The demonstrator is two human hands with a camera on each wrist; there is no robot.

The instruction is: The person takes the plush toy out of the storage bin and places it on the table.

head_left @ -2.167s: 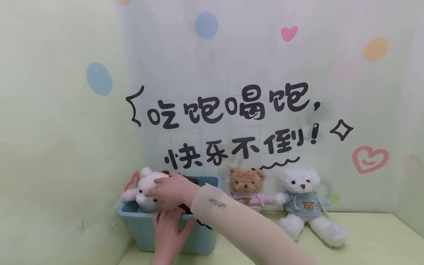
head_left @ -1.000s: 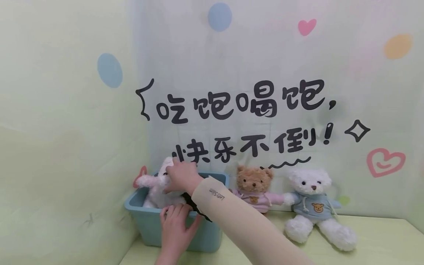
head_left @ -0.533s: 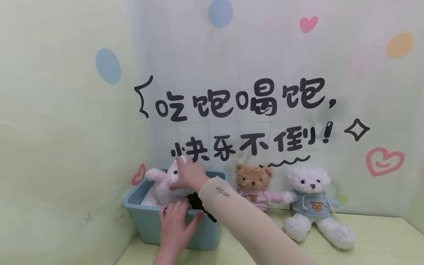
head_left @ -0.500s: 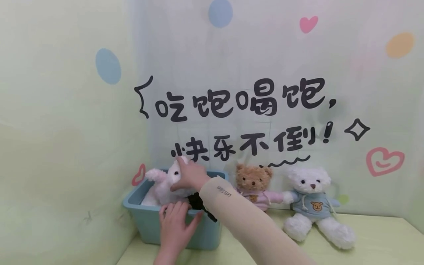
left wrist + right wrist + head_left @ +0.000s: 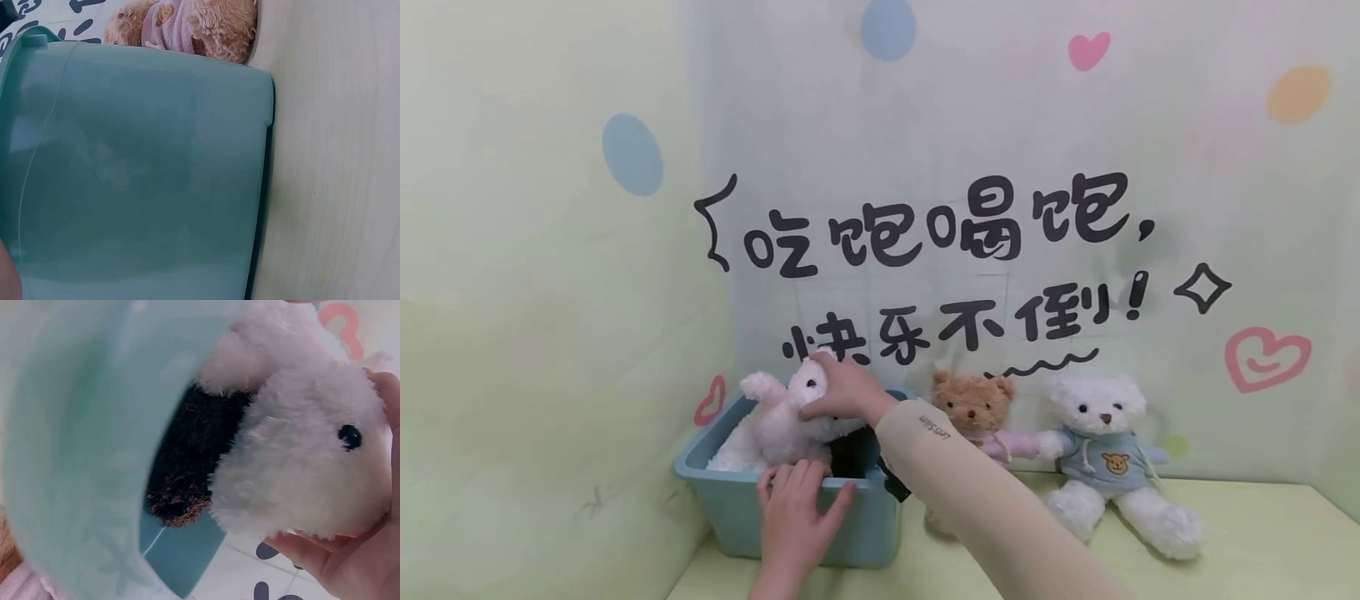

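Note:
A white and pink plush bear point(image 5: 775, 437) sits in a blue plastic bin point(image 5: 722, 521), its head tilted to the right and one arm out to the left. My right hand point(image 5: 850, 390) grips that head, thumb below the eye and fingers over the top. In the right wrist view, the furry head point(image 5: 300, 456) lies between thumb and fingers, beside dark brown plush point(image 5: 194, 444) inside the bin. My left hand point(image 5: 797, 512) hooks its fingers over the bin's front rim, with the thumb spread along the outer wall. The bear's lower body is hidden by the bin.
Right of the bin sits a brown teddy bear point(image 5: 970, 404) in a pink top, partly behind my right sleeve. A white teddy bear point(image 5: 1097, 458) in a blue hoodie sits beside it. All stand on a pale tabletop point(image 5: 1255, 533) against a printed wall, with another wall close left.
My right hand has moved right with the plush bear's head, which has risen and tilted over; more of its body now shows. My left hand has stayed at the bin's rim.

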